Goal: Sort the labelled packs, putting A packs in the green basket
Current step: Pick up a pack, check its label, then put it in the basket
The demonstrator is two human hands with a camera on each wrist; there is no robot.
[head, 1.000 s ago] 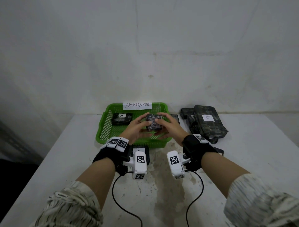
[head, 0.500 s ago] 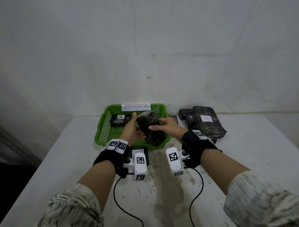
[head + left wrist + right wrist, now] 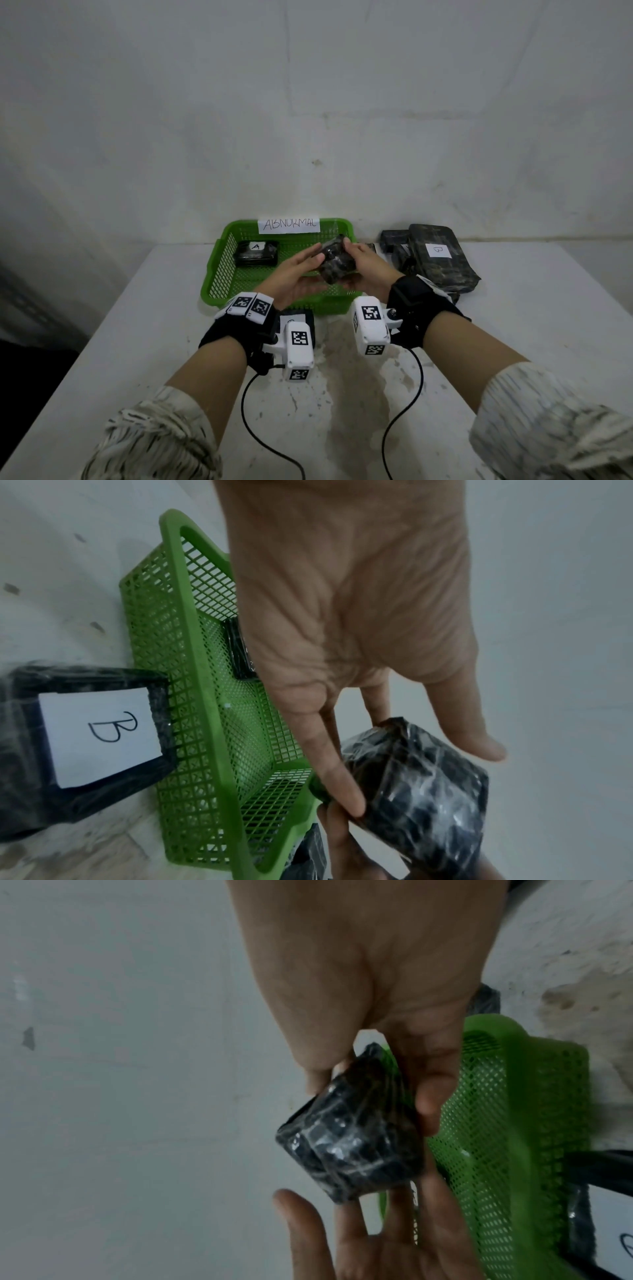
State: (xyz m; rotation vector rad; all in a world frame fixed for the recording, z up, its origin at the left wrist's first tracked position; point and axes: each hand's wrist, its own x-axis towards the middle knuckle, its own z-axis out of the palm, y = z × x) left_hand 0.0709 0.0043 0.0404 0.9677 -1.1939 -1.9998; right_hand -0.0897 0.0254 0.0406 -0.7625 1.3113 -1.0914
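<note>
The held pack (image 3: 337, 262) shows no legible label. At frame centre above the green basket (image 3: 219, 274), tilted upward, the right hand (image 3: 368, 267) pinches it; the left hand (image 3: 296, 274), fingers straight, touches it.

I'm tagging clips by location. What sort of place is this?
Probably a bare workroom set up for sorting: a stained white table against a plain wall, a green basket signed ABNORMAL, and wrapped packs labelled A and B.
</note>
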